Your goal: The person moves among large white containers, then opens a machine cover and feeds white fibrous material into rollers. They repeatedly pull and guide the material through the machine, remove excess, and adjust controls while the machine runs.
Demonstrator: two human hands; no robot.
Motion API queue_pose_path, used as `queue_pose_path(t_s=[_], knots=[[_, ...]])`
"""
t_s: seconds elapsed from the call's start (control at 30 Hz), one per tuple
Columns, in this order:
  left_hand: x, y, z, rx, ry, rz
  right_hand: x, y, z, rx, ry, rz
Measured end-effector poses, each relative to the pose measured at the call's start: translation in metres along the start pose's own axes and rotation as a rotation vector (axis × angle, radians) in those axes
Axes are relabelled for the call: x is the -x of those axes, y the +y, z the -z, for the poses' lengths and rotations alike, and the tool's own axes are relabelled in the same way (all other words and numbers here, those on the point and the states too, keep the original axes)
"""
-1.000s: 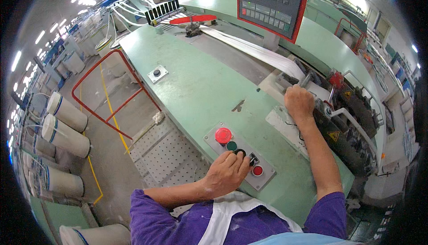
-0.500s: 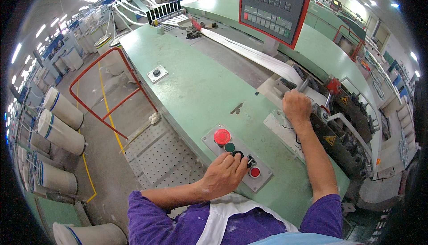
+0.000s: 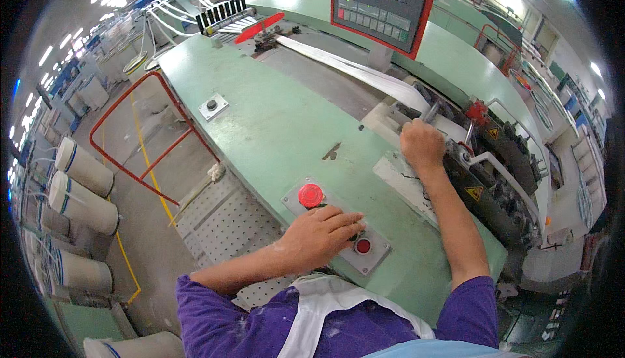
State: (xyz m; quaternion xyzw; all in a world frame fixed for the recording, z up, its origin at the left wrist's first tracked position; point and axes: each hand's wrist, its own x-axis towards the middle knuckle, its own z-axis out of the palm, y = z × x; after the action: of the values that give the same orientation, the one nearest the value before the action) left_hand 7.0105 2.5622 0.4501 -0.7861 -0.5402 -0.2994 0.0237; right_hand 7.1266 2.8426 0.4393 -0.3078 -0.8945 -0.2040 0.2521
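My left hand [image 3: 318, 236] is over a small metal control panel [image 3: 371, 263], palm down with its fingers stretched across the buttons. It hides the green button almost wholly and most of the black knobs. A red mushroom button [image 3: 310, 195] shows just beyond the hand, and a red push button [image 3: 362, 246] beside its fingertips. Farther right, my right hand [image 3: 422, 146] is closed in a fist around a grey metal handle [image 3: 430, 112], whose end sticks out past the knuckles. Close to it, a wide white fibre band [image 3: 358, 71] runs into the machine.
A screen console [image 3: 381, 6] with a red frame stands ahead. Dark machine parts with warning signs [image 3: 474, 193] lie right of my forearm. A red rail [image 3: 97, 120] and perforated step [image 3: 221, 228] are at left, with white cans [image 3: 84, 202] beyond. A red paddle [image 3: 260, 27] is at the band's far end.
My left fingers have come off the black knob and straightened over the panel. The red paddle at the far end has turned and now shows its length. My right fist stays at the handle.
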Motion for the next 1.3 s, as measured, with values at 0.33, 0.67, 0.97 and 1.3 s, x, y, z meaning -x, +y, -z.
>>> queue_pose_path(t_s=[0.33, 0.67, 0.97, 1.3], knots=[[-0.003, -0.024, -0.012, 0.29, -0.061, -0.022, 0.0, 0.0, 0.001, -0.016, -0.011, -0.003], [-0.009, -0.03, -0.016, 0.283, -0.05, -0.162, -0.009, 0.01, -0.007, 0.254, -0.3, 0.363], [0.0, -0.027, -0.021, 0.241, -0.108, -0.071, -0.028, 0.02, 0.016, 0.302, -0.589, 0.798], [0.0, -0.028, -0.02, 0.17, -0.099, -0.107, -0.056, 0.04, 0.082, 0.196, -0.473, 0.698]])
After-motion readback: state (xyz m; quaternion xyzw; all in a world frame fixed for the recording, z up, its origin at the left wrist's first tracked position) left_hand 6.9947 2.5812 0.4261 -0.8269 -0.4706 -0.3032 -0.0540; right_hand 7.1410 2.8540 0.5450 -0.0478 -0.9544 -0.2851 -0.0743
